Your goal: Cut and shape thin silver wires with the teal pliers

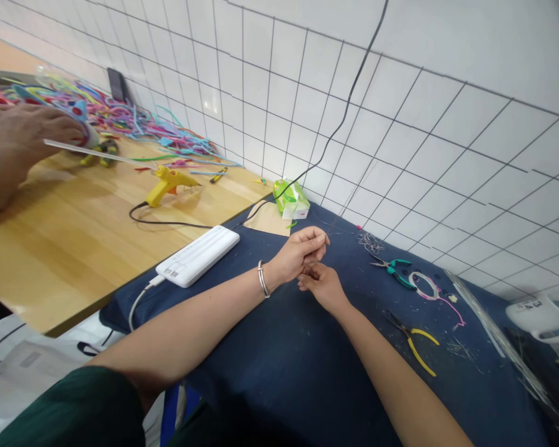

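My left hand [302, 251], with a silver bangle at the wrist, is closed in a pinch over the dark blue cloth [279, 347]. Just below and to its right, my right hand [323, 285] is closed too, its fingertips close to the left hand. Thin wire strands show beside the left fingertips, but what lies between the fingers of either hand is too small to make out. To the right are a tangle of thin wire [370, 243], green-handled pliers [395, 270] and a ring wrapped in white and pink [425, 286]. Yellow-handled pliers [417, 344] lie nearer.
A white power bank [198, 256] and a green tissue pack [291, 200] lie left and behind. On the wooden table [74, 248] are a yellow glue gun [170, 184], colourful craft stems [140, 124] and another person's hand [37, 130]. A white mug [543, 316] stands far right.
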Demonstrator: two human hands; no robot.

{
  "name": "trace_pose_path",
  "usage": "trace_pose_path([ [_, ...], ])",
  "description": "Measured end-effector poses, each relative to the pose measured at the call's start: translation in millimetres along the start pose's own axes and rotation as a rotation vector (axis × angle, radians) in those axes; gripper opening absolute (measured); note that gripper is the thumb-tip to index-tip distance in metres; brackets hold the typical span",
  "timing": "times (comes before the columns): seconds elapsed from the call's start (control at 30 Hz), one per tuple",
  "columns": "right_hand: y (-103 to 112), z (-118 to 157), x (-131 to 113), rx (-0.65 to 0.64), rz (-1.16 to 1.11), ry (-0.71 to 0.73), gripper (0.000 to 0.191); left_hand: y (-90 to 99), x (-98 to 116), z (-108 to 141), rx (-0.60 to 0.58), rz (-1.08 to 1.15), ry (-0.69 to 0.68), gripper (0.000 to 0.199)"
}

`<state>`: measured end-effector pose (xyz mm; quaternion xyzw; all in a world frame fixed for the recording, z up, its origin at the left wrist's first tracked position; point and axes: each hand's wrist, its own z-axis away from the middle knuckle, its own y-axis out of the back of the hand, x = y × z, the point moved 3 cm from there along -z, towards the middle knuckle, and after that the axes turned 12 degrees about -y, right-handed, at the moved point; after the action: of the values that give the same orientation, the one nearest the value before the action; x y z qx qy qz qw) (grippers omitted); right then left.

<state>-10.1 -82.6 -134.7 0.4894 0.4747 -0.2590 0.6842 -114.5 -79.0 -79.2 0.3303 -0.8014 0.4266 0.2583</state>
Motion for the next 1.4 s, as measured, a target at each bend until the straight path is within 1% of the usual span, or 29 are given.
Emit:
trace_pose_path([
  [0.17,-3,0,5,0.03,0.031,0.002,0.008,2.8,-8,1,0.012,-0.018,0.022,0.019],
  [0.3,-4,2,8,0.058,0.018,0.005,0.008,2.9,-7,1,0.002,0.016,0.034,0.019],
  [0.37,-5,2,9,0.071,-0.002,-0.001,0.01,3.1,-6,0,-0.024,0.042,0.069,0.021],
  [0.43,-5,3,9,0.077,-0.027,-0.008,0.011,3.8,-6,-1,-0.077,0.063,0.117,0.025],
  [0.5,-1,3,7,0.076,-0.056,-0.012,0.011,5.9,-7,-2,-0.12,0.068,0.144,0.029],
  [0.6,10,4,3,0.08,-0.102,-0.017,0.011,11.8,-11,-4,-0.122,0.041,0.155,0.034],
  [0.67,19,5,0,0.087,-0.13,-0.023,0.013,15.0,-15,-4,-0.135,-0.016,0.183,0.034],
  [0.73,26,6,-2,0.088,-0.155,-0.032,0.014,16.7,-19,-3,-0.179,-0.1,0.205,0.032],
  [0.83,30,8,-2,0.073,-0.187,-0.041,0.016,18.5,-24,-2,-0.213,-0.203,0.209,0.029],
  [0.97,29,10,-2,0.052,-0.217,-0.046,0.016,22.3,-29,-1,-0.151,-0.253,0.22,0.027],
  [1.07,32,11,-2,0.059,-0.223,-0.048,0.016,23.3,-31,-1,-0.11,-0.248,0.226,0.029],
  [1.2,36,10,0,0.085,-0.201,-0.061,0.018,18.7,-33,1,-0.155,-0.238,0.233,0.031],
  [1.27,37,8,3,0.1,-0.178,-0.067,0.019,16.7,-34,2,-0.145,-0.261,0.206,0.029],
  [1.4,37,4,10,0.143,-0.113,-0.067,0.018,17.0,-35,2,-0.074,-0.332,0.14,0.022],
])
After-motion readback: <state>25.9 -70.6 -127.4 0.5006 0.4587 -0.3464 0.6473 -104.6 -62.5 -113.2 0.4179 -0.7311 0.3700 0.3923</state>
